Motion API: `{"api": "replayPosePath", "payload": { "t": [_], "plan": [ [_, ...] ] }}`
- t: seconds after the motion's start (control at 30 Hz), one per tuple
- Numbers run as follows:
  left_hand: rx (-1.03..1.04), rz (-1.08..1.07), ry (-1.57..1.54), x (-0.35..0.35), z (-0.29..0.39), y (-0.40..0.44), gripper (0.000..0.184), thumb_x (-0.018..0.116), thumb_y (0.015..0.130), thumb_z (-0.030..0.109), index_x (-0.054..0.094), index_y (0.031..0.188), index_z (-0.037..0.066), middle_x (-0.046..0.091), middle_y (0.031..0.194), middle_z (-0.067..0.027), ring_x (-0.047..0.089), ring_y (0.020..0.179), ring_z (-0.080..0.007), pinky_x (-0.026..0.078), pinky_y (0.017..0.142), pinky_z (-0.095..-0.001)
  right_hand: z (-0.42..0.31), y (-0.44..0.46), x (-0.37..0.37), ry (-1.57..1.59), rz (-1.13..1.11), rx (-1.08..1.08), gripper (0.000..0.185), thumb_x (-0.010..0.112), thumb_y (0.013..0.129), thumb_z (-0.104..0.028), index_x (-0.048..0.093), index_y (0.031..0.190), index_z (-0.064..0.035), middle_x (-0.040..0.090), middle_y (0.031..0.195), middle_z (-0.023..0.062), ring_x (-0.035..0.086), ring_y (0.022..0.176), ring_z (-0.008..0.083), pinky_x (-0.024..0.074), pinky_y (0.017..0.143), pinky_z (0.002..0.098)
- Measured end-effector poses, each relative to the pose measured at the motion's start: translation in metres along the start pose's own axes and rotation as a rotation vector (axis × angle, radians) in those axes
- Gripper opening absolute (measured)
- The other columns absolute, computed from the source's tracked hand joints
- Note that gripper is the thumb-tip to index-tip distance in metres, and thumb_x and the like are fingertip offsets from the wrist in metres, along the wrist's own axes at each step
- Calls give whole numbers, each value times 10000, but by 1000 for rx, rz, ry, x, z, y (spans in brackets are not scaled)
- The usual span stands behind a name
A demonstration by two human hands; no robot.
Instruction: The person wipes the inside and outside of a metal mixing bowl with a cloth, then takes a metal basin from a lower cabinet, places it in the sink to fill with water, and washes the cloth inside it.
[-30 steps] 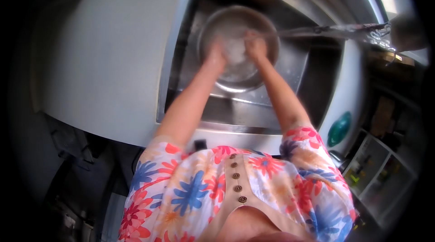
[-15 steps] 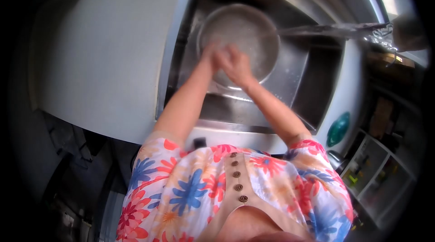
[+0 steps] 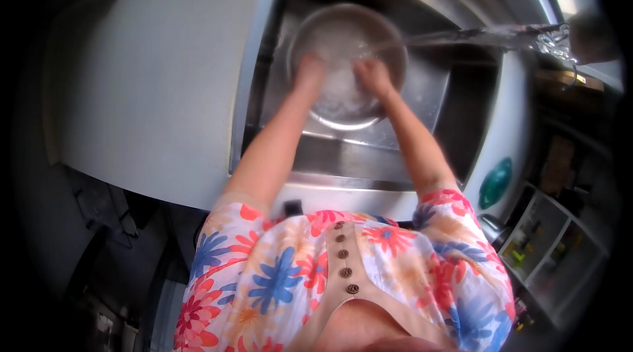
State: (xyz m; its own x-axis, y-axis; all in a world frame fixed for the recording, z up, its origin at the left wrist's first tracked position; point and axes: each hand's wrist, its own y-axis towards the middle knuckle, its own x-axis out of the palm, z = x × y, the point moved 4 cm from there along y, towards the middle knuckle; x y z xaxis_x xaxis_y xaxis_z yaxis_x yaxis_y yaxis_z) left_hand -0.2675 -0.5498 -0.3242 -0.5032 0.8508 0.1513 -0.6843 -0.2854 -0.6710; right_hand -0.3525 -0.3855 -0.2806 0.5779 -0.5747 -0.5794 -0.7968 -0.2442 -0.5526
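Observation:
A round metal basin (image 3: pixel 344 126) sits in the stainless steel sink, with cloudy, whitish water (image 3: pixel 339 91) inside. My left hand (image 3: pixel 309 73) reaches into the left side of the basin, its fingers smeared and partly lost in the water. Over on the right side, my right hand (image 3: pixel 373 76) dips in with its fingers bent; blur hides whether anything is between them. A gap of water separates the two hands.
A shiny faucet (image 3: pixel 550 42) reaches in from the right toward the basin. The sink (image 3: pixel 422 104) is set in a pale counter (image 3: pixel 165 75) that stretches left. A green object (image 3: pixel 495 183) lies on the right-hand edge, near shelves (image 3: pixel 547 233).
My hands were together at the basin's lower left and are now apart. The right hand has moved right and slightly up. The water looks whiter and more stirred.

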Motion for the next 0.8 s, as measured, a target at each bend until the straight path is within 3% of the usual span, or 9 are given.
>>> {"api": "replayPosePath", "payload": {
  "t": [0.03, 0.1, 0.2, 0.33, 0.43, 0.53, 0.63, 0.73, 0.8],
  "plan": [
    [14, 24, 18, 1, -3, 0, 467, 501, 756, 23, 389, 1209, 24, 515, 1083, -137, 538, 932, -231, 454, 748, -320, 2, -1, -11, 192, 60, 154, 351, 560, 781, -337, 622, 816, 7, 616, 779, 203, 595, 765, 341, 443, 716, 376],
    [31, 46, 40, 9, -10, 1, 447, 495, 763, 26, 396, 1199, 24, 513, 1080, -140, 535, 933, -231, 452, 750, -326, -9, -4, -17, -190, 296, -19, 334, 509, 801, -301, 628, 789, 11, 598, 842, 229, 584, 810, 365, 447, 746, 391],
    [46, 64, 69, 6, -25, 15, 406, 490, 780, 56, 413, 1178, 28, 509, 1079, -143, 521, 943, -225, 440, 771, -346, -27, -1, -3, -632, -219, -235, 335, 480, 792, -284, 622, 849, 15, 584, 859, 245, 582, 831, 362, 449, 758, 393],
    [119, -27, 64, 0, -46, 28, 374, 477, 807, 135, 428, 1164, 35, 501, 1092, -144, 499, 967, -230, 426, 796, -372, -42, 21, -24, -87, 102, -141, 301, 463, 808, -263, 623, 909, -29, 607, 851, 215, 596, 775, 346, 464, 709, 399],
    [-163, 0, -237, 10, -3, -10, 350, 483, 808, 197, 466, 1112, 23, 510, 1061, -129, 493, 959, -234, 432, 754, -357, -46, 15, 35, -200, 40, -606, 265, 486, 815, -282, 610, 852, -52, 594, 814, 216, 577, 773, 360, 445, 687, 407],
    [-293, 8, -483, 10, 15, -31, 311, 500, 798, 194, 501, 1042, 1, 528, 983, -119, 499, 943, -216, 429, 724, -359, -96, -45, 37, 32, 122, -349, 237, 498, 811, -247, 595, 843, -33, 579, 804, 232, 567, 810, 359, 436, 714, 393],
    [-102, -121, -71, 11, -26, 4, 275, 513, 795, 181, 532, 1012, 13, 554, 892, -98, 527, 863, -191, 428, 687, -320, -40, -9, 36, -167, 176, -291, 242, 530, 799, -224, 581, 888, -5, 586, 847, 231, 574, 835, 336, 444, 718, 356],
    [-10, -56, 326, 8, 19, -15, 233, 511, 808, 155, 569, 997, 32, 575, 811, -69, 546, 786, -156, 427, 657, -270, -50, -17, -15, 140, -108, 9, 332, 587, 793, -236, 562, 980, 37, 617, 858, 120, 585, 791, 186, 467, 661, 289],
    [113, -168, 268, 16, 28, -8, 244, 515, 813, 161, 587, 1006, 31, 593, 859, -71, 542, 814, -144, 427, 689, -262, -68, -40, -34, 136, -348, 80, 303, 605, 790, -247, 589, 950, 10, 610, 794, 62, 573, 717, 134, 464, 600, 258]
  ]
}}
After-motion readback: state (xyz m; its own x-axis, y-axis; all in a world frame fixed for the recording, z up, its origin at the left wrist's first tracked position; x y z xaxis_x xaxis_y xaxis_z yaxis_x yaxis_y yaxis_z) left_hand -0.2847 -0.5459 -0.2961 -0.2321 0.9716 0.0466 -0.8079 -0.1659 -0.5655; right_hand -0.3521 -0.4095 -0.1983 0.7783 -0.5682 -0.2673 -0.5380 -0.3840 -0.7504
